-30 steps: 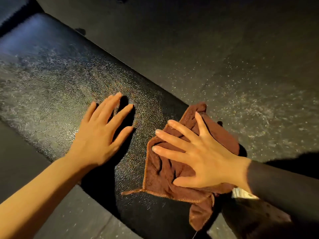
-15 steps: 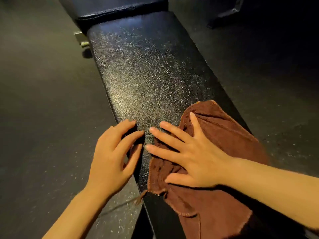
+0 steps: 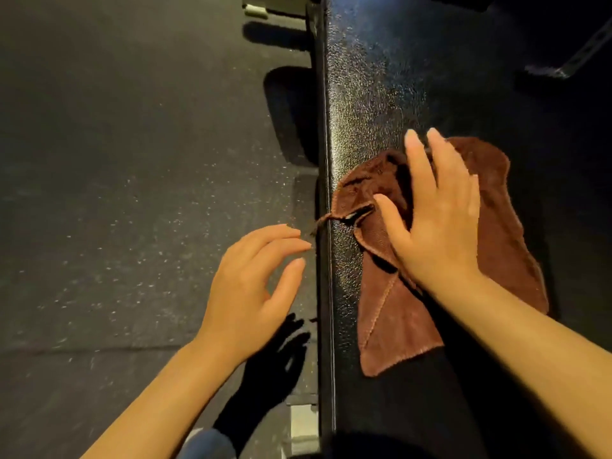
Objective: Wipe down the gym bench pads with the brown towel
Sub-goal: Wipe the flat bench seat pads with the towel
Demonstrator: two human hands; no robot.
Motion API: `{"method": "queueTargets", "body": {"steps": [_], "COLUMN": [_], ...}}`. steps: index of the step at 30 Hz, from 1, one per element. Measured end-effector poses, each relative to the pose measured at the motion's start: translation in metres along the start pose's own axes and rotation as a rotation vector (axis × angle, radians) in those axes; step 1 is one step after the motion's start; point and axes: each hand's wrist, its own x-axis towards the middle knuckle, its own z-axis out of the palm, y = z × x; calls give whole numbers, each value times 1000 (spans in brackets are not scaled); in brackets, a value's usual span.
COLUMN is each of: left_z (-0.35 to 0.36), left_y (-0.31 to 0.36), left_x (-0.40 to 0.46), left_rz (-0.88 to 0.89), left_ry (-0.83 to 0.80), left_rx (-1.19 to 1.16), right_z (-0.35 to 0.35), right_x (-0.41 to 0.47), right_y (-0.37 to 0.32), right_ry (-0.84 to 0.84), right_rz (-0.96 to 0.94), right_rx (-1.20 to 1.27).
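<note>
the black bench pad (image 3: 381, 94) runs straight up the view, its pebbled vinyl catching light along its left half, and everything else here is placed against it. the brown towel (image 3: 397, 313) lies rumpled on the pad's near half, covering most of its width, with one hemmed corner folded back on the pad's left side and a thin loop tag (image 3: 319, 223) trailing over the pad's left edge. the right hand (image 3: 437, 220) lies flat on top of the towel, palm down, fingers straight and spread, the fingertips reaching just past the towel's far edge onto bare vinyl; its grip is released, pressing the cloth rather than clutching it. the left hand (image 3: 251, 286) is off the pad altogether, hovering just left of its edge above the floor (image 3: 116, 193), fingers loosely bent toward the pad and holding nothing, so that grip is released as well; its fingertips are near the dangling loop, and whether they touch it cannot be told. the hand throws a sharp dark shadow (image 3: 268, 376) on the floor below it, close beside the pad's left edge. the floor to the left of the pad is dark speckled rubber. a pale metal piece of the frame (image 3: 303, 425) shows under the pad's left edge at the near end, and another pale bit (image 3: 255, 9) sits left of the pad at its far end.
</note>
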Motion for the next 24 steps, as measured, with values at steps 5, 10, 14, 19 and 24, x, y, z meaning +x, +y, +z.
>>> {"method": "queueTargets", "body": {"steps": [5,10,14,19,24], "left_z": [1,22,33,24,38], "left_y": [-5,15,20,23,25], "left_x": [-3,-6,-20,-30,-60], "left_rz": [-277,-706,-611,-347,-4], "left_ry": [-70,-245,-232,-275,-217], "left_rx": [-291,-902,-882,-483,-172], "right_z": [-2,-2,5,8,6], "right_x": [-75,-71,-33,19,70], "right_y": [-48,-63,-70,-71,-61], "right_ry": [-179,-287,-330,-356,-440], "right_rz": [-69,17,89,90,-40], "right_rx": [-54,-122,-120,-109,-110]}}
